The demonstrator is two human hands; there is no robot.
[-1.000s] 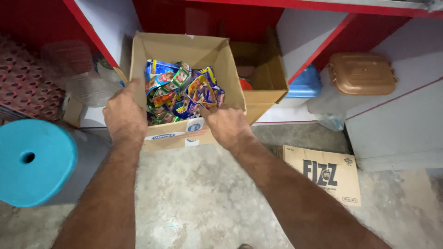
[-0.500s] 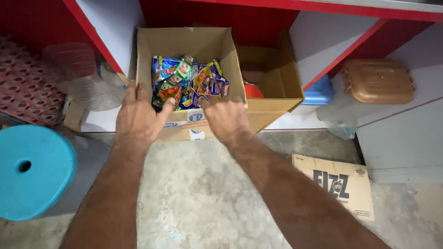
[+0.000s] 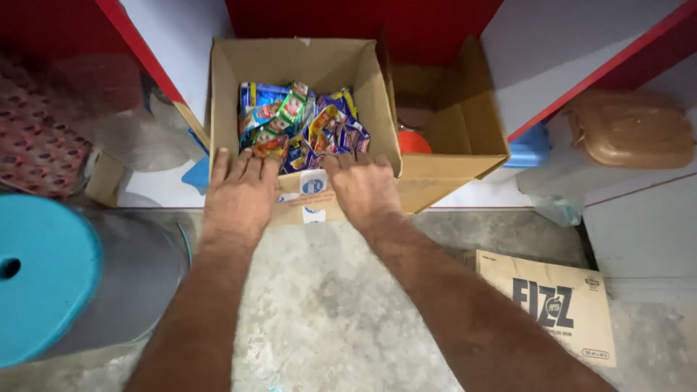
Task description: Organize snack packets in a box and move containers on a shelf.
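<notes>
At the near wall of the open cardboard box (image 3: 305, 65), both your hands rest flat. Your left hand (image 3: 238, 196) lies against the near left corner, fingers (image 3: 243, 165) spread and released, grasping nothing. Your right hand (image 3: 363, 187) presses the same wall toward its right end, fingers curled loosely over the rim, touching the colourful snack packets (image 3: 301, 123) filling the box. That box sits on the white shelf (image 3: 479, 196) edge, touching a second cardboard box (image 3: 454, 145) on its right.
</notes>
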